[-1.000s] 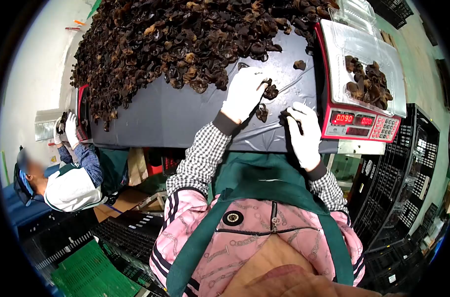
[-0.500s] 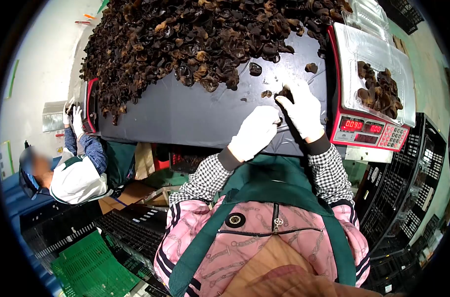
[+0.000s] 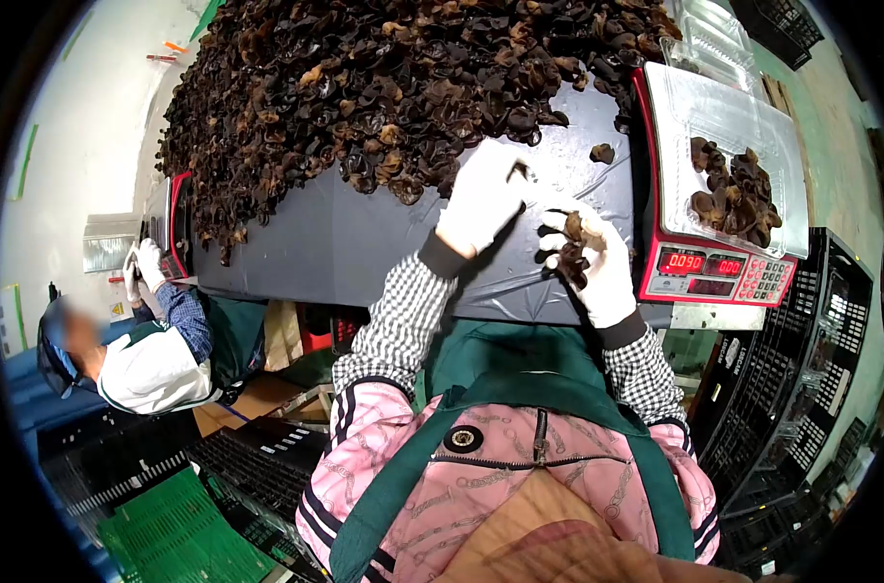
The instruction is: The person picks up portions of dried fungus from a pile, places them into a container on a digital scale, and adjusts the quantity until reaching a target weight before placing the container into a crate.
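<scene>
Grey table (image 3: 311,238), heaped dark fungus (image 3: 393,83), green floor (image 3: 831,146), right hand (image 3: 607,274) grasping pieces (image 3: 573,255), left hand (image 3: 482,199), grip unclear

Premises are a food packing workroom. Evidence: a dark-covered table (image 3: 315,243) heaped to its far edge with brown, ear-like fungus (image 3: 383,78); a red digital scale (image 3: 719,275) at its right edge; clear plastic trays (image 3: 719,44); stacked black crates (image 3: 801,350); an aproned co-worker (image 3: 155,364) at the left edge.
</scene>
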The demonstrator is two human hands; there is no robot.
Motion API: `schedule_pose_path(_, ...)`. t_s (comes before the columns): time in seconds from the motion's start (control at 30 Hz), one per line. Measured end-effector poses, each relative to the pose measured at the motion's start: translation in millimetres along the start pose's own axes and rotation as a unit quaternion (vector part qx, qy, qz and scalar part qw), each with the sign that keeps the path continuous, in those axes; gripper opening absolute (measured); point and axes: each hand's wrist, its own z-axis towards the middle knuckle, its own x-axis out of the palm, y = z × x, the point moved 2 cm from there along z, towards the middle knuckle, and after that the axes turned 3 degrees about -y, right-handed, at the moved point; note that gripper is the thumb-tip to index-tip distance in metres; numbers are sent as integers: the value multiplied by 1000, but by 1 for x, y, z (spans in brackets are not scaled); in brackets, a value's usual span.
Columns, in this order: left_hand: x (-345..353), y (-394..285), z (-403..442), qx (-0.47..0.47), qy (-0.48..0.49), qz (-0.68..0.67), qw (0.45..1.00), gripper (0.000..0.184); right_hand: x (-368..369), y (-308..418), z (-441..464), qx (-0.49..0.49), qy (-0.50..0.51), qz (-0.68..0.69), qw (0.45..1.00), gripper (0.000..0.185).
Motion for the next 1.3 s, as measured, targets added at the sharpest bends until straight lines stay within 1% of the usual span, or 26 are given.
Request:
schedule_pose_path(0.03, -4, -23, -1, 8, 3, -47, 999, 19, 6, 1, -4, 29, -19, 34, 999, 51)
schedule_pose_path(0.07, -4, -42, -4, 13, 28, -64, 997, 19, -2, -4, -1, 55, 15, 82, 995, 54)
schedule_pose_path(0.1, -4, -58, -7, 17, 52, -81, 995, 20, -14, -11, 3, 65, 36, 139, 987, 51)
schedule_pose_path(0.17, -4, -81, -12, 65, 89, -94, 989, 21, -5, -18, 11, 46, -48, 223, 973, 47)
schedule_pose_path(0.2, -5, -85, -4, 59, 171, -98, 979, 23, -17, -26, 15, -12, -48, 140, 989, 44)
schedule_pose_path(0.23, -4, -80, 2, 107, 111, -58, 986, 24, -23, -31, 17, -69, -57, 56, 994, 42)
schedule_pose_path(0.3, 3, -58, 16, 200, -11, 20, 980, 25, -34, -23, 12, 19, 12, 170, 985, 40)
schedule_pose_path(0.33, 5, -36, 32, 162, 15, 100, 982, 26, -22, -13, 5, 17, 12, 114, 993, 39)
schedule_pose_path(0.37, 7, -17, 48, 101, -36, 100, 989, 33, -21, -13, 3, 22, 13, 117, 993, 40)
schedule_pose_path(0.43, 19, 9, 58, 89, -120, 340, 928, 44, -21, -13, 0, 31, 17, 122, 992, 42)
schedule_pose_path(0.47, 27, 17, 55, 68, -77, 331, 938, 49, -19, -12, -3, 31, 17, 122, 992, 45)
schedule_pose_path(0.5, 32, 19, 55, 48, -35, 321, 945, 55, -23, -14, -3, 43, 55, 158, 985, 47)
schedule_pose_path(0.57, 37, -2, 41, 61, 39, 277, 958, 57, -23, -14, -7, 46, 102, 195, 974, 53)
schedule_pose_path(0.63, 42, -22, 15, 87, 49, 250, 963, 58, -29, -21, -10, 50, 109, 213, 970, 58)
schedule_pose_path(0.73, 47, -36, -13, 167, 122, 276, 939, 51, -33, -24, -23, 65, 113, 196, 972, 62)
schedule_pose_path(0.8, 35, -48, -18, 127, 119, 158, 972, 40, -26, -15, -40, 76, 110, 150, 980, 65)
schedule_pose_path(0.83, 31, -51, -17, 112, 83, 98, 985, 38, -26, -17, -47, 69, 114, 150, 980, 67)
schedule_pose_path(0.87, 35, -53, -10, 116, 59, 112, 985, 40, -25, -17, -53, 70, 115, 147, 980, 68)
schedule_pose_path(0.9, 40, -51, 0, 146, 6, 89, 985, 36, -24, -17, -59, 71, 116, 145, 980, 68)
schedule_pose_path(1.0, 67, -50, 38, 179, 1, 109, 978, 19, -26, -22, -66, 71, 85, 119, 987, 62)
schedule_pose_path(1.03, 94, -44, 52, 204, -49, 167, 963, 16, -27, -24, -67, 70, 70, 114, 988, 59)
schedule_pose_path(1.1, 110, -40, 55, 171, 14, 224, 959, 13, -36, -29, -65, 70, 66, 147, 985, 53)
schedule_pose_path(1.17, 110, -44, 51, 175, 18, 200, 964, 11, -48, -32, -63, 72, 70, 187, 977, 44)
schedule_pose_path(1.2, 106, -44, 44, 194, 14, 163, 967, 12, -51, -31, -64, 74, 67, 182, 978, 43)
schedule_pose_path(1.23, 101, -50, 39, 183, 53, 143, 971, 14, -53, -31, -64, 76, 63, 178, 979, 42)
schedule_pose_path(1.3, 78, -65, 31, 178, 64, 22, 982, 15, -58, -35, -62, 88, 59, 173, 979, 41)
